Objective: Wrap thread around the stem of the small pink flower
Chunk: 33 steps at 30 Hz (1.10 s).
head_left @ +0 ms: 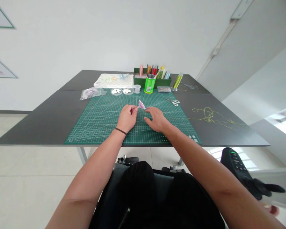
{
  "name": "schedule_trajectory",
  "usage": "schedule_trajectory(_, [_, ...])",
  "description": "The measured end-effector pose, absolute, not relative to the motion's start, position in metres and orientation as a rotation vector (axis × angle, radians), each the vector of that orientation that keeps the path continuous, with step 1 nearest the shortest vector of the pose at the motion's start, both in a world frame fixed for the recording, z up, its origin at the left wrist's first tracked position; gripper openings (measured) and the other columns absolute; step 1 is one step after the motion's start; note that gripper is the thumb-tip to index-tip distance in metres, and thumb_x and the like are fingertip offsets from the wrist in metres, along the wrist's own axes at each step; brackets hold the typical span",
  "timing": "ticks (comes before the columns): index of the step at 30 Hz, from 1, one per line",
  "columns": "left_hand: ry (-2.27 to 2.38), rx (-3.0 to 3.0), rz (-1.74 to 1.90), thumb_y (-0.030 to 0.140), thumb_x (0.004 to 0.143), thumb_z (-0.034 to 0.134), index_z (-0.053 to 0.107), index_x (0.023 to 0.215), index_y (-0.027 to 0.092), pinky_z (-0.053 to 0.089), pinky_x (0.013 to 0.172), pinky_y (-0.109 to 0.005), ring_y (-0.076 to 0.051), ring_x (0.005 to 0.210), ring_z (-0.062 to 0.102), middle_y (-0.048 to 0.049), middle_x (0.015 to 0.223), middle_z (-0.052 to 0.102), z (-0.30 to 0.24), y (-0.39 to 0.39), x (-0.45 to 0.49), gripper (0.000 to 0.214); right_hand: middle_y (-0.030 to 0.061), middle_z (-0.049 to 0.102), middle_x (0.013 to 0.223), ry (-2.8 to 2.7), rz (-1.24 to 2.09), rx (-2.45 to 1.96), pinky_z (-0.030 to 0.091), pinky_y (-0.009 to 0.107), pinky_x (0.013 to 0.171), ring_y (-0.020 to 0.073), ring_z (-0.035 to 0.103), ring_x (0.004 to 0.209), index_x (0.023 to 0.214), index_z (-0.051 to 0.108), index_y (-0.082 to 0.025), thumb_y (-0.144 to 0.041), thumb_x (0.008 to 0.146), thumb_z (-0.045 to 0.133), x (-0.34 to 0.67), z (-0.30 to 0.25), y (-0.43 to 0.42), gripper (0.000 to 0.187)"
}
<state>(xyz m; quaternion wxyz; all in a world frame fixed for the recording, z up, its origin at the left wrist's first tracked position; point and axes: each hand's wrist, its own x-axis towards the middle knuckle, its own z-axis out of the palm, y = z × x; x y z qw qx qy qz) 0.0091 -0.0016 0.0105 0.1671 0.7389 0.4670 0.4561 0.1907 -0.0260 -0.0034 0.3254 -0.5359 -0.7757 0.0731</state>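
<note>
My left hand [128, 117] pinches the thin stem of a small pink-and-white artificial flower [141, 105] just above the green cutting mat [90, 124]. The flower's petals point up and to the right, away from the fingers. Close beside the petals is my right hand [156, 119], its thumb and fingers apart with nothing between them. Whether a fingertip touches the petal edge I cannot tell. White-handled scissors [173, 102] lie on the mat beyond my right hand.
A green can of sticks [149, 84] stands before a green box [166, 83] of thread spools. Small dishes of white pieces [116, 91], a plastic bag [91, 93] and a white board [114, 82] lie at the back left. Loose yellow-green thread [207, 116] tangles on the right.
</note>
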Motion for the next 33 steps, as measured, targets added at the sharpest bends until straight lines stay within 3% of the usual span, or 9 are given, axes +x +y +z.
schedule_trajectory(2, [1.336,2.089,1.289,0.023,0.09,0.053,0.065,0.088,0.017,0.049,0.08,-0.032,-0.016,0.082,0.059,-0.0053,0.087,0.066,0.01,-0.001,0.007,0.013,0.0205,0.052,0.138,-1.958,0.222,-1.456,0.027,0.052,0.112,0.033,0.043,0.132,0.122,0.056,-0.012,-0.034,0.081,0.057,0.182,-0.005,-0.026,0.046])
schedule_trajectory(7, [1.353,2.052,1.283,0.025,0.09,0.054,0.066,0.088,0.017,0.049,0.078,-0.032,-0.016,0.08,0.059,-0.0052,0.087,0.067,0.006,0.002,0.007,0.014,0.012,0.06,0.13,-1.59,0.752,-1.363,0.039,0.043,0.106,0.0235,0.054,0.123,0.122,0.052,-0.019,-0.034,0.081,0.058,0.159,-0.004,-0.021,0.045])
schedule_trajectory(10, [1.354,2.021,1.282,0.025,0.09,0.054,0.066,0.088,0.017,0.049,0.079,-0.032,-0.016,0.08,0.06,-0.0047,0.087,0.068,0.006,0.002,0.007,0.014,0.007,0.069,0.103,-1.403,1.033,-1.23,0.047,0.036,0.093,0.019,0.063,0.102,0.108,0.055,-0.018,-0.035,0.08,0.057,0.148,-0.001,-0.017,0.033])
schedule_trajectory(12, [1.357,2.018,1.283,0.025,0.089,0.054,0.066,0.087,0.017,0.049,0.08,-0.031,-0.016,0.081,0.06,-0.0045,0.086,0.067,0.006,0.003,0.006,0.014,0.0012,0.065,0.078,-1.346,1.086,-1.218,0.049,0.031,0.078,0.0156,0.062,0.08,0.095,0.055,-0.019,-0.038,0.081,0.054,0.143,0.0,-0.016,0.023])
schedule_trajectory(14, [1.362,2.019,1.285,0.025,0.089,0.055,0.066,0.086,0.016,0.049,0.079,-0.031,-0.016,0.08,0.06,-0.0044,0.086,0.067,0.006,0.004,0.005,0.014,-0.0038,0.054,0.063,-1.323,1.039,-1.276,0.044,0.028,0.062,0.0125,0.052,0.061,0.086,0.052,-0.021,-0.041,0.083,0.052,0.14,0.001,-0.016,0.02])
schedule_trajectory(17, [1.363,2.018,1.284,0.025,0.089,0.056,0.066,0.087,0.016,0.049,0.078,-0.03,-0.015,0.08,0.06,-0.0044,0.086,0.067,0.003,0.005,0.003,0.014,-0.0054,0.046,0.059,-1.371,0.911,-1.376,0.034,0.027,0.051,0.011,0.04,0.051,0.081,0.051,-0.022,-0.042,0.084,0.051,0.14,0.001,-0.02,0.021])
schedule_trajectory(33, [1.375,2.062,1.279,0.024,0.09,0.055,0.067,0.086,0.016,0.048,0.081,-0.031,-0.016,0.083,0.06,-0.0045,0.085,0.067,0.002,0.007,-0.002,0.015,-0.0039,0.05,0.059,-1.7,0.465,-1.478,0.034,0.026,0.056,0.0118,0.045,0.056,0.078,0.055,-0.021,-0.035,0.084,0.053,0.15,0.011,-0.044,0.015])
